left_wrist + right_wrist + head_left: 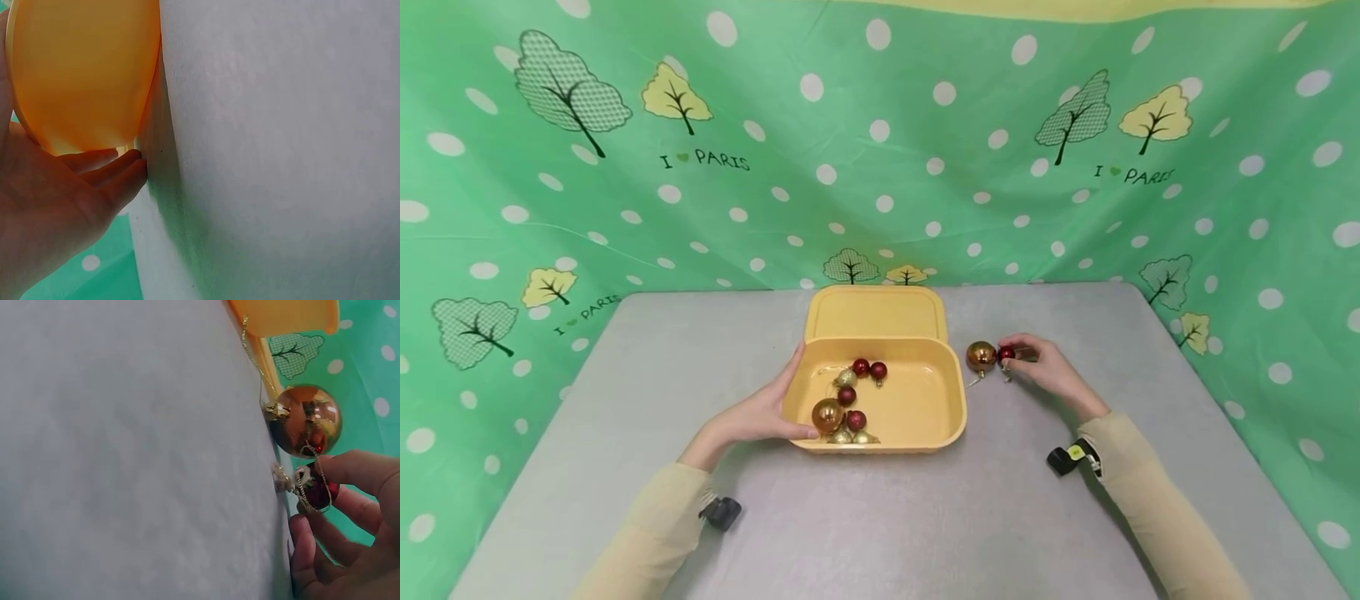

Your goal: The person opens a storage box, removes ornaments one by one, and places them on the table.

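Observation:
A yellow plastic box (pixel 925 404) stands at mid-table with several baubles in its left half: a large shiny gold bauble (pixel 827 414), small red baubles (pixel 878 371) and small pale gold baubles (pixel 846 379). My left hand (pixel 758 413) grips the box's left end, thumb at the front corner and fingers along the outer side (pixel 87 75). Right of the box, a second large gold bauble (pixel 981 356) lies on the table. Beside it, my right hand (pixel 1047 367) pinches a small red bauble (pixel 320 487) with a gold cord, low by the tabletop.
Behind the box lies its yellow lid (pixel 876 312), against the box's back edge. The grey table (pixel 880 525) ends at a green polka-dot curtain (pixel 880 167) at the back and sides. Black wrist cameras (pixel 721 513) sit at both cuffs.

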`<state>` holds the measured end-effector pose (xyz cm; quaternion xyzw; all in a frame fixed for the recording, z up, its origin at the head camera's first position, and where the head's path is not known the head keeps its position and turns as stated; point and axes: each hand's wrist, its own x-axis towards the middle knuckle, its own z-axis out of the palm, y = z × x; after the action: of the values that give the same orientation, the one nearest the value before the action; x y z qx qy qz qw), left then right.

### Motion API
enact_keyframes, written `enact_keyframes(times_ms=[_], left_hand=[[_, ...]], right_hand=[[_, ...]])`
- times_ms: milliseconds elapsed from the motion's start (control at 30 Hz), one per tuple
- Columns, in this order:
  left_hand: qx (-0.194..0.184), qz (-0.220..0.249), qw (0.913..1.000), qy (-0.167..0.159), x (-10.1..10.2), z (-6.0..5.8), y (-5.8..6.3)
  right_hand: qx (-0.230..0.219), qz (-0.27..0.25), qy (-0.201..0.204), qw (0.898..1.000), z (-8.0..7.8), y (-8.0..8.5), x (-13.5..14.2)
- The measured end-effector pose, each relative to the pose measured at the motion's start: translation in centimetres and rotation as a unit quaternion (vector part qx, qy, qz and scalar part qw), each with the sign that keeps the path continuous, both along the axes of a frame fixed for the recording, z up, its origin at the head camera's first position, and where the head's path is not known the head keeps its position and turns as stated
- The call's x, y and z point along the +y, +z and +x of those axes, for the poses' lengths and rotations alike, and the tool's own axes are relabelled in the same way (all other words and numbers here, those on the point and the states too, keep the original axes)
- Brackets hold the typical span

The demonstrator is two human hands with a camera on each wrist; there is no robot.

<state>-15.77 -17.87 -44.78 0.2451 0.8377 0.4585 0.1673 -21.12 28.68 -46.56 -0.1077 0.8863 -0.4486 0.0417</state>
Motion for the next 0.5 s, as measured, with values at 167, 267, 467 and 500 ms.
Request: enact_keyframes(times_ms=[167, 267, 467, 500], left_hand=[[0.000, -0.002, 1.0000, -0.002, 0.10, -0.19, 0.10], [0.002, -0.004, 1.0000, -0.004, 0.13, -0.33, 0.07], [-0.004, -0.008, 1.0000, -0.001, -0.03, -0.17, 0.12], [-0.004, -0.009, 1.0000, -0.002, -0.07, -0.14, 0.17]], right_hand=[[-0.002, 0.022, 0.002, 1.000, -0.17, -0.04, -0.08], [-0.003, 0.030, 0.005, 1.000, -0.25, 0.10, -0.19], [-0.010, 0.027, 0.020, 0.999, -0.32, 0.23, -0.40], [-0.013, 0.025, 0.022, 0.999, -0.33, 0.18, -0.35]])
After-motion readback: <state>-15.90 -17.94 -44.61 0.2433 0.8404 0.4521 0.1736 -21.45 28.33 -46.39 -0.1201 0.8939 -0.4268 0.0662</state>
